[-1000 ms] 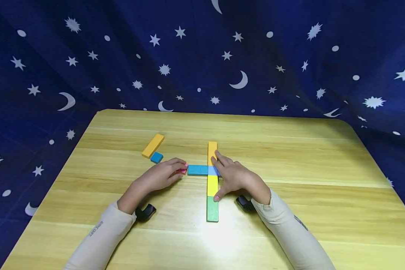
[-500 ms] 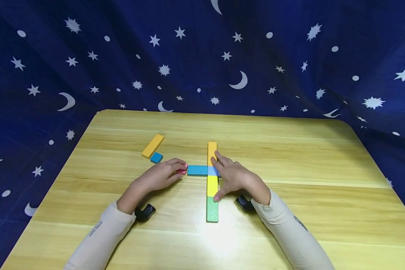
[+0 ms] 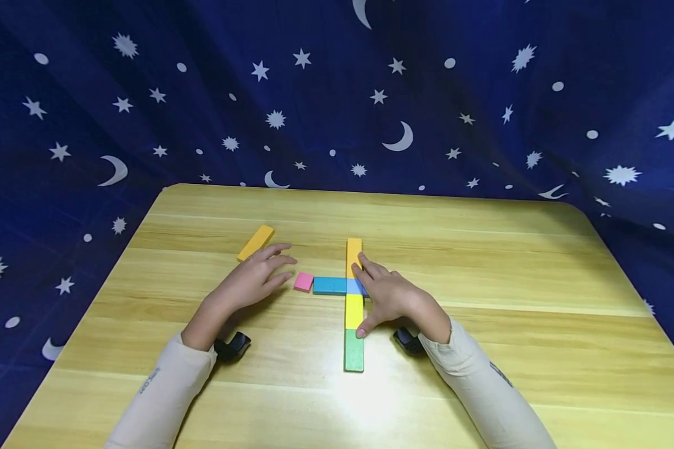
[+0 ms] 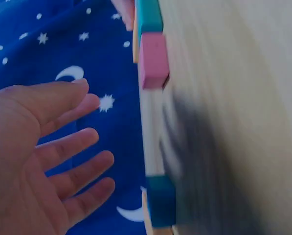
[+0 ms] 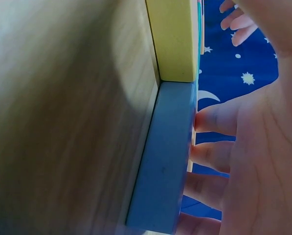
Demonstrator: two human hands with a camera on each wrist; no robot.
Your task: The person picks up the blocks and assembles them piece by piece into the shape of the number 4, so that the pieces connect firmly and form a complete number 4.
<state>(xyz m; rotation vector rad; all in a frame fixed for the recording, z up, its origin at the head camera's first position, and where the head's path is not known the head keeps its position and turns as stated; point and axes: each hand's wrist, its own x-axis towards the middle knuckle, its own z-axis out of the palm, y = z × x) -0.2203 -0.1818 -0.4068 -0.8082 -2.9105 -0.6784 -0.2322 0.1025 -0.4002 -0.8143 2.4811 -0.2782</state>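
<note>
My left hand hovers over the table with fingers spread and nothing in them. To its right lies a small pink block, beside the left end of a blue block. A small blue block shows in the left wrist view; the hand hides it from the head view. My right hand rests on a cross of flat blocks. Its fingers touch an orange block and a periwinkle block, partly hidden beneath it. The thumb lies where a yellow block meets a green block.
A loose orange block lies slanted behind my left hand. The wooden table extends around the blocks. A dark blue curtain with stars and moons hangs behind the table.
My left hand has let go of the pink block and moved left and back, over the small blue block. The right hand stays in place.
</note>
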